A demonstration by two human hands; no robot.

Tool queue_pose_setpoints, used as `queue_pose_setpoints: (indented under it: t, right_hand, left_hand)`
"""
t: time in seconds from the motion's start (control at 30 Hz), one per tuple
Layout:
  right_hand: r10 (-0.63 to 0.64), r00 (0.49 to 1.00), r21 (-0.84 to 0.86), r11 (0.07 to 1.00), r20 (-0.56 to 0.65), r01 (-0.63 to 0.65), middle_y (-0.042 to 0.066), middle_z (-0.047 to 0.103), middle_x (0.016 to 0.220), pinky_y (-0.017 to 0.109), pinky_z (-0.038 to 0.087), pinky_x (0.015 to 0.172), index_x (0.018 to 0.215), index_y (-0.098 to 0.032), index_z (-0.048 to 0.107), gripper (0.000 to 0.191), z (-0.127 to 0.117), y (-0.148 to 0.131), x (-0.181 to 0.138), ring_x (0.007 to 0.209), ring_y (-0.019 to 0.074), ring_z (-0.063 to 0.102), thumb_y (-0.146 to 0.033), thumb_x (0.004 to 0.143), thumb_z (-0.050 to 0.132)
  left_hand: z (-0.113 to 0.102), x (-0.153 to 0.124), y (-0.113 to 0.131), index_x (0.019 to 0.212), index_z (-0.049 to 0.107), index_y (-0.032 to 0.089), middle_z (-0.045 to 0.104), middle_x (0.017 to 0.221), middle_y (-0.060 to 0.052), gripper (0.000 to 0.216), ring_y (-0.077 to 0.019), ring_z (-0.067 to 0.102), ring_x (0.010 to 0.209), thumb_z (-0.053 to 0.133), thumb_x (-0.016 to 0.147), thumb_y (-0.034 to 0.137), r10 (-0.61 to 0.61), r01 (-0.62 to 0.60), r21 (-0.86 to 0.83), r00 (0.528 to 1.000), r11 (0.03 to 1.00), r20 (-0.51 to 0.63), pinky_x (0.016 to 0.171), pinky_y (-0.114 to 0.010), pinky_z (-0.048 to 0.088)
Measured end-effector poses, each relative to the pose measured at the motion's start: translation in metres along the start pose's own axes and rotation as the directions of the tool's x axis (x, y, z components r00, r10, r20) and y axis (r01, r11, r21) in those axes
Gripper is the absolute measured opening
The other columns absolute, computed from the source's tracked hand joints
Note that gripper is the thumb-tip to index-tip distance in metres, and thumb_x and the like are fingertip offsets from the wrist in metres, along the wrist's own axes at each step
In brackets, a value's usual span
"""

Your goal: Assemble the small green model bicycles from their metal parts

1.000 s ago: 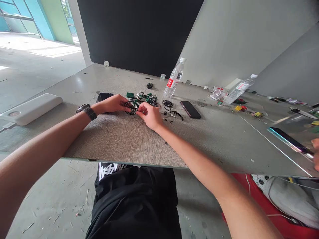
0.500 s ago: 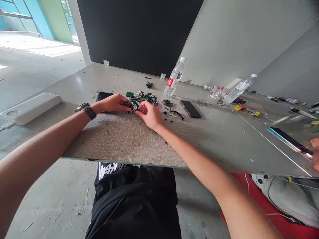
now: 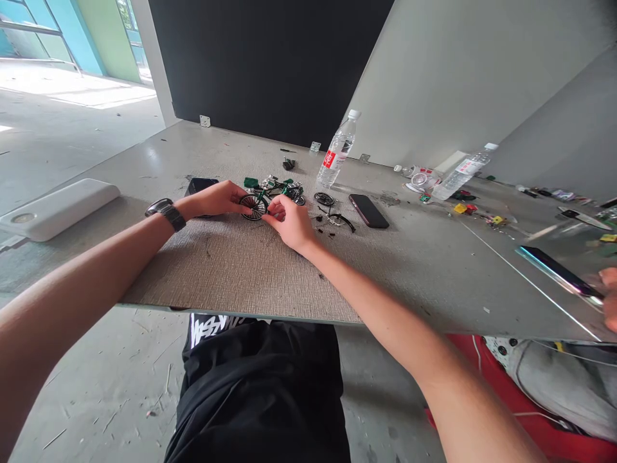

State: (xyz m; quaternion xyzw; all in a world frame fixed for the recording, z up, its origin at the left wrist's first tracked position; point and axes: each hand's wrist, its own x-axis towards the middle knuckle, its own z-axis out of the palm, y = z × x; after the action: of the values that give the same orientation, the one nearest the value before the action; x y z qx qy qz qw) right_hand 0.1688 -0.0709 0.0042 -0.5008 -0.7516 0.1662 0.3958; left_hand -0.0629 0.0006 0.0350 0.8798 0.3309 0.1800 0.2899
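Observation:
A green and black model bicycle (image 3: pixel 263 193) stands on the table between my hands. My left hand (image 3: pixel 228 198) pinches it at the left, its fingertips on the rim of a spoked wheel (image 3: pixel 251 206). Closed fingers of my right hand (image 3: pixel 287 218) meet the bicycle just right of that wheel; they hide what they pinch. Behind the bicycle lie silver and green small parts (image 3: pixel 272 182) and a green piece (image 3: pixel 251 182). Right of my right hand are a loose spoked wheel (image 3: pixel 324 199), a curved black part (image 3: pixel 343 222) and several tiny dark bits.
A phone (image 3: pixel 369 211) lies right of the loose parts, with an upright water bottle (image 3: pixel 337 151) behind. A dark box (image 3: pixel 202 186) sits beyond my left wrist, a white power bank (image 3: pixel 60 209) farther left. At far right, another person's hand (image 3: pixel 610 289) is near a phone (image 3: pixel 559 273).
My hands and the bicycle stay almost in place. The other person's hand at the right edge has shifted slightly.

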Motion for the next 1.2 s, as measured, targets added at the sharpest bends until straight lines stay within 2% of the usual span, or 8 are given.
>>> queue_pose_setpoints:
  t: [0.23,0.43,0.7,1.03,1.2]
  right_hand:
    - [-0.006,1.000,0.010,1.000,0.010,0.006,0.002,0.073,0.091,0.035,0.050,0.073,0.093,-0.024,0.061,0.018,-0.0012,-0.0005,-0.0003,0.079,0.0189,0.067,-0.032,0.086,0.075]
    - [-0.012,1.000,0.022,1.000,-0.012,0.013,0.002,0.071,0.088,0.033,0.049,0.072,0.092,-0.023,0.059,0.021,-0.0005,-0.0016,0.0001,0.077,0.0181,0.066,-0.035,0.087,0.075]
    - [-0.016,1.000,0.011,1.000,-0.002,0.016,0.003,0.072,0.093,0.034,0.049,0.071,0.095,-0.024,0.058,0.019,0.0006,-0.0009,0.0003,0.079,0.0187,0.066,-0.034,0.088,0.072]
    - [0.020,1.000,0.029,0.999,-0.010,-0.019,0.001,0.072,0.087,0.034,0.052,0.071,0.099,-0.024,0.056,0.026,-0.0008,-0.0026,-0.0006,0.071,0.0169,0.065,-0.031,0.085,0.076]
    - [0.036,0.999,0.031,0.999,-0.009,-0.035,0.003,0.072,0.095,0.036,0.054,0.074,0.105,-0.024,0.056,0.032,-0.0006,-0.0040,-0.0007,0.076,0.0184,0.068,-0.032,0.083,0.078]
  left_hand:
    - [0.0000,0.0000,-0.0010,0.084,0.077,0.016,0.062,0.064,0.002,0.031,-0.0107,0.045,0.059,0.073,0.085,0.047,0.060,-0.060,0.010,0.998,0.998,-0.017,0.057,-0.025,0.031]
    - [0.0006,0.0001,-0.0023,0.084,0.076,0.015,0.060,0.063,0.002,0.031,-0.0110,0.044,0.059,0.073,0.084,0.046,0.061,-0.061,-0.005,0.998,0.998,-0.008,0.058,-0.025,0.031]
    - [0.0013,-0.0011,0.0054,0.074,0.068,0.015,0.055,0.061,0.003,0.032,-0.0095,0.041,0.056,0.078,0.079,0.045,0.055,-0.055,-0.003,0.998,0.998,-0.023,0.053,-0.024,0.029]
    - [0.0055,0.0010,0.0028,0.080,0.071,0.015,0.057,0.063,0.004,0.035,-0.0094,0.042,0.058,0.075,0.081,0.049,0.072,-0.071,0.036,0.996,0.997,-0.046,0.055,-0.024,0.029]
    - [0.0048,0.0012,0.0031,0.079,0.069,0.015,0.056,0.062,0.004,0.034,-0.0098,0.041,0.057,0.076,0.081,0.049,0.073,-0.071,0.049,0.996,0.996,-0.043,0.055,-0.025,0.029]
